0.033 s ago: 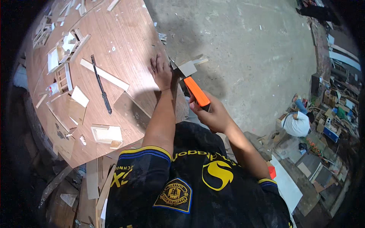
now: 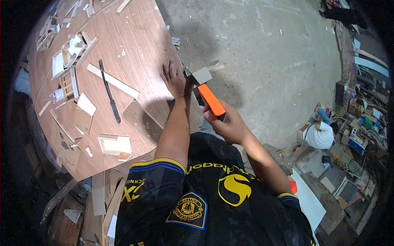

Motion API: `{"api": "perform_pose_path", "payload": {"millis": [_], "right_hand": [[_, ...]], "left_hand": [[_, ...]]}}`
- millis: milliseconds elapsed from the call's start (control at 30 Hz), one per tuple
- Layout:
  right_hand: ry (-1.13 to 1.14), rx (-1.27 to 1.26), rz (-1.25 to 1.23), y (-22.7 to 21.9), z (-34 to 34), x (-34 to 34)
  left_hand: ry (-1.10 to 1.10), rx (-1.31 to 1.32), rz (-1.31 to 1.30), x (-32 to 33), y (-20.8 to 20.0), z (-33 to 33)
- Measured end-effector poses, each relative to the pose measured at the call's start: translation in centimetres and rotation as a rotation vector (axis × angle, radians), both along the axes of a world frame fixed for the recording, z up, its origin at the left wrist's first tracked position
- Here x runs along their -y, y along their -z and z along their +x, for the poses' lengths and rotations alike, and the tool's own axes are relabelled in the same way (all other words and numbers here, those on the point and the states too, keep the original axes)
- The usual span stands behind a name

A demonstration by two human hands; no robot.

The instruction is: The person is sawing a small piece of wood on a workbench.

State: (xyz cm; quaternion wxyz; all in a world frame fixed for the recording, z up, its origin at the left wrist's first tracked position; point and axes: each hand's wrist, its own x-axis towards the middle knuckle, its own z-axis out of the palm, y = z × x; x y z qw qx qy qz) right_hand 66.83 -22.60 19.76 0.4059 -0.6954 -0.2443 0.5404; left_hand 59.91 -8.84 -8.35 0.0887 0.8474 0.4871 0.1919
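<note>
The saw (image 2: 208, 94) has a handle (image 2: 214, 103) of smooth orange plastic with a soft sheen; its blade (image 2: 191, 79) seems to be metal, though shadow hides the finish. The counter (image 2: 135, 41) has a smooth wood-grain surface, faintly glossy under the light. The pale strip (image 2: 121, 87) is matt, bare wood, like the slatted frame (image 2: 65, 85). The floor (image 2: 266, 61) is rough, dull concrete. The shirt (image 2: 262, 217) is matt black cloth with smooth yellow print (image 2: 239, 191).
</note>
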Motion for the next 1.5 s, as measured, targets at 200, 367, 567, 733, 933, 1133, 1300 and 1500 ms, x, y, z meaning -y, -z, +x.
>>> {"api": "perform_pose_path", "payload": {"millis": [200, 367, 567, 733, 933, 1133, 1300, 1500], "right_hand": [[0.078, -0.12, -0.037, -0.4, -0.6, -0.6], [0.126, 0.117, -0.076, -0.3, -1.2, 0.0], [0.154, 0.221, -0.076, -0.3, -2.1, -0.1], [0.181, 0.228, -0.068, -0.5, -1.9, -1.0], [0.148, 0.279, -0.097, -1.0, -1.5, -2.2], [0.136, 0.283, -0.104, -0.3, -1.8, -3.3], [0.095, 0.358, -0.169, -2.3, -1.9, -3.6], [0.0, 0.338, -0.22, -9.8, -2.7, -1.4]], "left_hand": [[-0.026, 0.12, -0.075, 0.6, -1.8, 0.0], [-0.074, 0.087, 0.053, 0.3, -1.8, 0.7], [-0.035, 0.041, 0.172, -0.2, -0.3, 0.7], [-0.007, -0.027, 0.247, -0.2, -0.6, 0.9], [0.05, -0.035, 0.221, -0.3, -0.5, 0.7], [0.035, -0.056, 0.056, 0.2, -2.1, 0.7], [0.07, -0.08, -0.12, 0.2, -5.1, 0.8], [0.033, -0.041, -0.03, 0.3, -1.4, -0.1]]}}
